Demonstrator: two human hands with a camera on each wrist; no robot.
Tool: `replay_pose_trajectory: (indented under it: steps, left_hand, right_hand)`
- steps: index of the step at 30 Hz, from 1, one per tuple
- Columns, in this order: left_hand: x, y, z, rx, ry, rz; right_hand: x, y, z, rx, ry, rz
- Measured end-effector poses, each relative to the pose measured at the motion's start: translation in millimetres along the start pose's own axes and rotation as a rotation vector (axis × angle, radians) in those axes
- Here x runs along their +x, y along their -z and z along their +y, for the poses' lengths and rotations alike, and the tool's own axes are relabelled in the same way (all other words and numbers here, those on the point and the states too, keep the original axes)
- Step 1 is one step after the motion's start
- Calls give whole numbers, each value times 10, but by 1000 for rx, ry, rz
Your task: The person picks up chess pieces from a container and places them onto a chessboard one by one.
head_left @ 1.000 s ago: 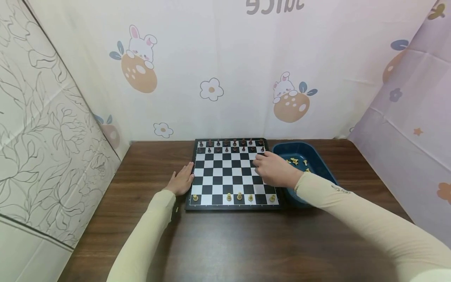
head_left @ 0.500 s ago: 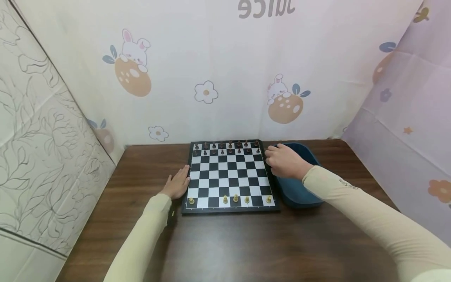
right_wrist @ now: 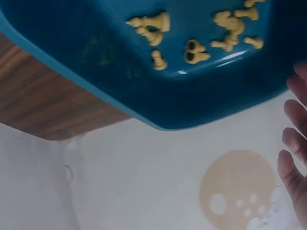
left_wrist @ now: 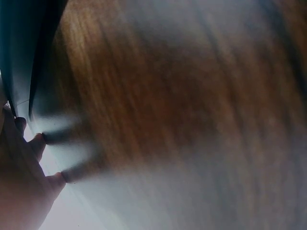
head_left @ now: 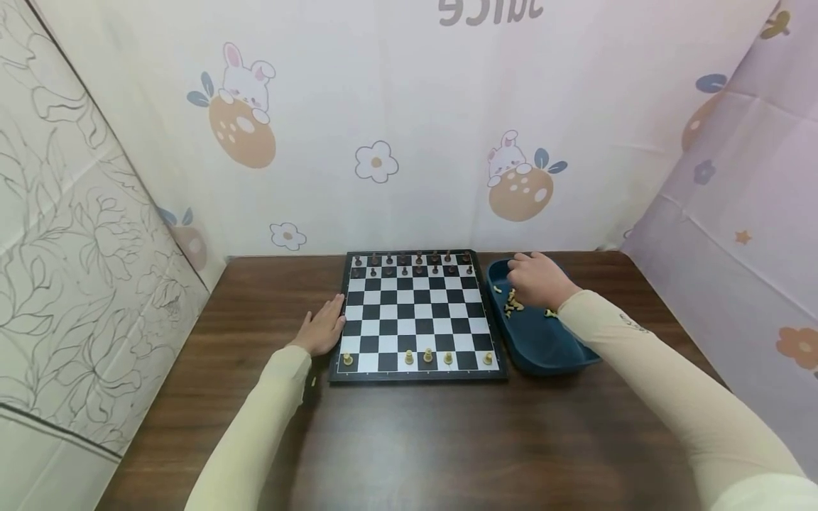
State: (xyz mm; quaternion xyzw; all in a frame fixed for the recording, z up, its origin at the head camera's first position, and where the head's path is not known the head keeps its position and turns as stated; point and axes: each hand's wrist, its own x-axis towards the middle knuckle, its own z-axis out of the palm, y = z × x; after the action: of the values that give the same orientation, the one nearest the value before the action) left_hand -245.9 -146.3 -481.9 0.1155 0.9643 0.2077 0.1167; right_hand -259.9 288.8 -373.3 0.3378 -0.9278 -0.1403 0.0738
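Fingers [right_wrist: 293, 140] near tray [head_left: 543, 342], wooden table [head_left: 409, 443], patterned curtain [head_left: 434, 92]

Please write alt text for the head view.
A person's right hand is over a blue tray of yellow chess pieces; the left hand rests at the left edge of a chessboard. Dark pieces fill two far rows; five yellow pieces stand nearest.

The tray [head_left: 544, 348] sits right of the chessboard [head_left: 415, 313]; both hold chess pieces [head_left: 428, 355].
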Motion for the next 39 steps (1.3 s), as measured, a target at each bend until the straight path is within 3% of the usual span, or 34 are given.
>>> replay_pose_trajectory:
  steps: [8,20,39]
  left_hand:
    - [-26,35,41,-8,9,-14]
    - [4,36,24,-11,17,-22]
    - [1,10,1,-15,0,-7]
  right_hand:
    - [-13,-220,125,37,-40,-48]
    - [7,-451,49,36,-67,-161]
    - [-19,-573,17,54,-114,-139]
